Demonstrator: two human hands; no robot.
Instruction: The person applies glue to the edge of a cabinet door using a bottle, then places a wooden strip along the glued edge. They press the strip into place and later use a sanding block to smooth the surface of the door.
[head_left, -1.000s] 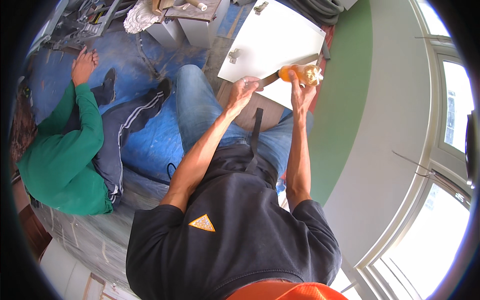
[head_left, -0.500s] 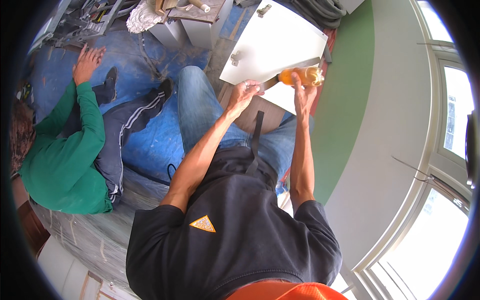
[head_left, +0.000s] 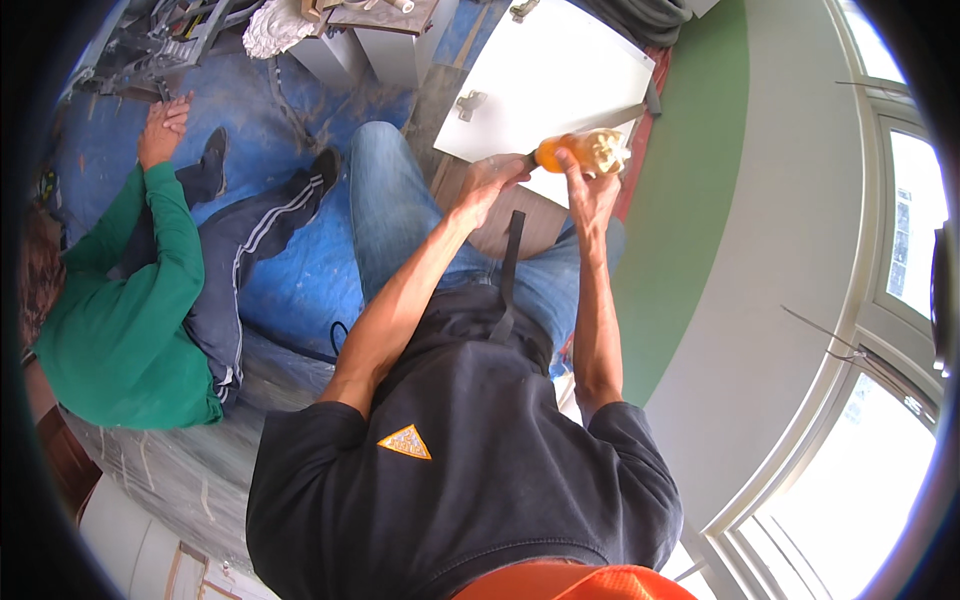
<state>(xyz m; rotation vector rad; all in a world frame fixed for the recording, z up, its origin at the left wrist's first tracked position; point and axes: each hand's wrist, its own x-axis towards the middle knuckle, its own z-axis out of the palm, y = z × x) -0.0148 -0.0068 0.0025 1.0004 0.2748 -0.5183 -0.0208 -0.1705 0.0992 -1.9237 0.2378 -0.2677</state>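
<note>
My right hand [head_left: 590,192] is wrapped round a clear plastic bottle [head_left: 606,150] holding amber-orange contents. The bottle lies almost level, its ribbed base at the right and its narrow end toward my other hand. My left hand [head_left: 488,184] is closed at that narrow end, on a dark flat piece [head_left: 531,161] that shows only in part; its kind I cannot make out. Just beyond both hands is a white cabinet door [head_left: 555,75] with metal hinges [head_left: 471,105], lying over a wood-toned board [head_left: 500,225] between my legs.
On the left, a person in a green sleeve [head_left: 170,230] sits with hands together [head_left: 165,128]. Blue sheeting [head_left: 300,270] covers the floor. Grey cabinet boxes [head_left: 385,65] stand ahead, and a green and white wall [head_left: 690,190] with windows runs along the right.
The bottle and my right hand have shifted slightly left, closer to my left hand. Less of the dark flat piece shows between them. The other person's hands have moved slightly.
</note>
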